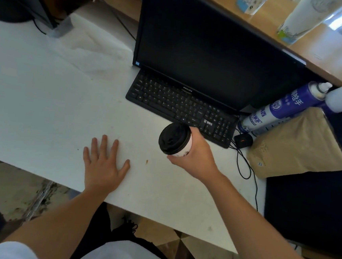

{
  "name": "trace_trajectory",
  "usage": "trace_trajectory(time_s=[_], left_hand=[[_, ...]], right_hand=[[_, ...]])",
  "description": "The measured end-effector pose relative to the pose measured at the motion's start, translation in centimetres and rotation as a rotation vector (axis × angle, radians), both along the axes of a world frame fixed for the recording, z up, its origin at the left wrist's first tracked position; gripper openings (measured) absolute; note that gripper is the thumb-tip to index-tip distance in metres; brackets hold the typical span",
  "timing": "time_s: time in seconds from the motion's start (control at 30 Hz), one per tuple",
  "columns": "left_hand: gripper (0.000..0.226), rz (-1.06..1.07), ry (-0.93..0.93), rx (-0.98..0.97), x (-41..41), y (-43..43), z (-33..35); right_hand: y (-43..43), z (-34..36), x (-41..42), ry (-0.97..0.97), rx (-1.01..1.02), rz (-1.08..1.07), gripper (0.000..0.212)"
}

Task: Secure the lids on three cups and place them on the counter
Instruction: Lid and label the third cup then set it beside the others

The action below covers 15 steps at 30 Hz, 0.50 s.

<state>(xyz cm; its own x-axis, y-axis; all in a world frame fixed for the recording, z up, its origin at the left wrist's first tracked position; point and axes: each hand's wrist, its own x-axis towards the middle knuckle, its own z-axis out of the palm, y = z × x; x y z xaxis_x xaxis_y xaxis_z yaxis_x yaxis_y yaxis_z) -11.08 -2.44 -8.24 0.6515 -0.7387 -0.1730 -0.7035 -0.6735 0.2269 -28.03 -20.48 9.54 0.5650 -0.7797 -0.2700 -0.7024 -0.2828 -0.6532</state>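
A white paper cup point(185, 149) with a black lid point(174, 137) on top is held in my right hand point(196, 155), just in front of the keyboard. The cup tilts slightly toward the left and is lifted a little off the white table point(43, 108). My fingers wrap its right side and hide most of the cup wall. My left hand point(104, 162) lies flat on the table with fingers spread, holding nothing, to the left of the cup. The raised wooden counter point(327, 54) runs behind the monitor at the upper right.
A black monitor point(210, 46) and black keyboard point(180, 107) stand behind the cup. Blue spray cans point(281, 108), a brown paper bag point(297, 144), a small black device point(242, 140) and cables sit at the right. Tall cup stacks point(297, 18) stand on the counter.
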Motion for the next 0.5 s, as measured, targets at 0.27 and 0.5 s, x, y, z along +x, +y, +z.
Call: trace_trajectory(time_s=[0.27, 0.5], left_hand=[[0.081, -0.012, -0.003, -0.009, 0.1, 0.2, 0.0], [0.082, -0.023, 0.011, -0.046, 0.2, 0.2, 0.0]], right_hand=[[-5.1, 7.2, 3.1, 0.408, -0.819, 0.428, 0.073], [-7.0, 12.9, 5.8, 0.696, -1.116, 0.612, 0.08]])
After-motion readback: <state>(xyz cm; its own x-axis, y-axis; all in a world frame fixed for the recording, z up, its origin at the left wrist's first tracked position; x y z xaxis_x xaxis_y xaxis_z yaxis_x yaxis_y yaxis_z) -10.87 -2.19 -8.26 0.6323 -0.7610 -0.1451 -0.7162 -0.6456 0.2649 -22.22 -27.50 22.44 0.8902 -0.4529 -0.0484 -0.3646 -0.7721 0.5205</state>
